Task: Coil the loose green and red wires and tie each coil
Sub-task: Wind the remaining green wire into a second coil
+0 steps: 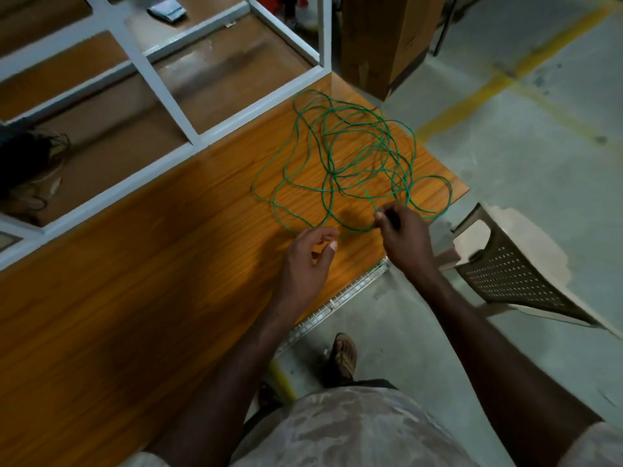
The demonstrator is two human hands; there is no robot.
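Green wire (340,156) lay in a loose, tangled sprawl of overlapping loops on the wooden tabletop (168,264), toward its far right corner; no red wire was in view. Taking the tangle as landmark: both my hands were at its near edge, with the bulk of the loops running away from me beyond them. My right hand (403,229) was the one engaged, thumb and fingertips pressed together in a pinch on a strand at the near-right rim of the tangle. My left hand (308,261) hovered just beside the near-left rim, fingers loosely curled and apart, holding nothing; whether a fingertip brushed the nearest loop I could not tell. The nearest loop curved across between the two hands, roughly left to right. Judgement: coiling had not begun. The free left hand, nearer the open loops, was placed to receive turns, with wire drawn from the pinch toward me. Risk noted: the crossed strands could snag when pulled.
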